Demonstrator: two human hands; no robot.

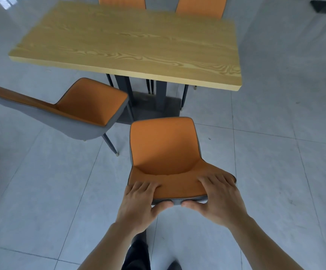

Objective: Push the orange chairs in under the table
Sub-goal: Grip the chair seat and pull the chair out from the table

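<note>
Head view, only one available. Left hand [138,203] and right hand [219,198] both clamp the top edge of the near chair's [164,151] backrest: fingers [145,187] draped over the orange inner face, slightly spread, thumbs pressed against the grey back just under the rim. Thumb tips nearly meet at centre.

Chair sits on the tiled floor [275,162], well clear of the table [127,45], seat front pointing at the dark pedestal base [152,108]. Not yet under the top.

Second chair [88,102] stands to the left, rotated so its seat faces right, its front corner near the table's leg and close to the near chair's front-left corner. Two more chair backs [201,8] show past the far edge, seemingly already tucked.

Risks, my read:
- Both hands grip high on the backrest, so the push acts above the legs. If a foot catches a tile joint, the chair tips forward instead of sliding.
- Near chair's front legs aren't visible, so clearance to the pedestal base can't be judged. A straight push may hit the base before the seat is under.
- The chair sits a bit left of the table's right half. Any drift left clips the second chair's corner or leg.
- The second chair needs turning first; pushed as it stands, it goes in sideways against the table leg.
- The floor looks glossy, so a hard shove could overshoot into the far chairs' legs under the table.
</note>
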